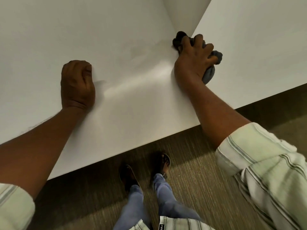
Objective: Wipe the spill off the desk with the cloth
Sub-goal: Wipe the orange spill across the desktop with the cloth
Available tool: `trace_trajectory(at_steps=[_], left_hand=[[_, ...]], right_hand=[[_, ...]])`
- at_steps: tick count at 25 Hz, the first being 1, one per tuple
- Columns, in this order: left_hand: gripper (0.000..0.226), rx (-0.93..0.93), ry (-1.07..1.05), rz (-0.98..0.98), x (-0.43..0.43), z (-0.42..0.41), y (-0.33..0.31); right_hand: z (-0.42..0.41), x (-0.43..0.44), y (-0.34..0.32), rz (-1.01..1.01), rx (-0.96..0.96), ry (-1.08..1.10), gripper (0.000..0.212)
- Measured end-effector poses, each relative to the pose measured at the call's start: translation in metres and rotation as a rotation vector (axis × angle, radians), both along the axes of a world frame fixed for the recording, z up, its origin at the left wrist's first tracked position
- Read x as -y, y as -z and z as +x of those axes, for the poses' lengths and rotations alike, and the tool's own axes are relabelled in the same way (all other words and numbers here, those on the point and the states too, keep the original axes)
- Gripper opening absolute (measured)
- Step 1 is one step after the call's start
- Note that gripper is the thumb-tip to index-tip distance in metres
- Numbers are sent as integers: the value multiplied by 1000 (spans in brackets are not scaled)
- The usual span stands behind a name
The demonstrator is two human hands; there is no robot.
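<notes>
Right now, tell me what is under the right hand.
Under the right hand is a bunched grey cloth, pressed on the white desk; its ends stick out past the fingers. The desk beneath the cloth is covered, so any spill there cannot be seen.

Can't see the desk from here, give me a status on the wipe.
Right hand pressing bunched cloth on desk. Left hand fisted, braced on desk, empty. Faint smear beside cloth. Nothing in the way.

Soft even light; glare streak on desk (132,83); wide-angle edge distortion.
</notes>
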State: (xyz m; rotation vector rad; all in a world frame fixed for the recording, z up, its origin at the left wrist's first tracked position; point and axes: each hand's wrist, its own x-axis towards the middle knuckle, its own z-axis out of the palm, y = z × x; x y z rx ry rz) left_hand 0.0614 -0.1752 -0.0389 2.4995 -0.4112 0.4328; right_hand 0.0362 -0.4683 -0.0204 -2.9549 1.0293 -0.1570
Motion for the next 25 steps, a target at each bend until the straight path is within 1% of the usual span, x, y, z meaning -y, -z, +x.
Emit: trace_trajectory(at_steps=[1,3,5,7,8,10,11,12,17,19,20,22,23,25], left_hand=[[23,0,2,2,0,0,1],[23,1,-6,-1,-2,1,0],[24,8,-7,-2,-1,0,0],[25,17,-3,12,1,-1,-1],[25,24,1,17,2,-1,0],[27,33,-2,22,1,-2,0],[28,33,-8,26,0,-2,0],[29,30,-10,39,-2,0,1],[23,60,37,102,1,-10,-7],[33,50,41,150,-2,-12,-12],[40,35,45,230,-2,-11,-15],[50,8,92,398,2,-11,-19],[51,-3,122,420,5,-12,-20],[51,-3,180,376,14,-18,-22]], right_hand=[[-6,3,-1,0,-17,45,49],[-30,8,-4,-3,-2,98,40],[-60,2,-5,-6,95,76,28],[-82,-24,-7,32,196,-34,27],[-90,-41,-6,42,204,-136,30],[-100,-76,0,39,161,-385,34],[-99,-85,4,39,138,-450,35],[-92,-83,5,46,125,-450,35],[-73,-19,2,33,44,-57,37],[-84,0,-2,43,8,66,35],[-91,8,-4,33,8,138,35],[-113,18,-10,20,52,273,32],[-127,19,-12,15,104,311,27],[-154,16,-12,9,245,350,21]])
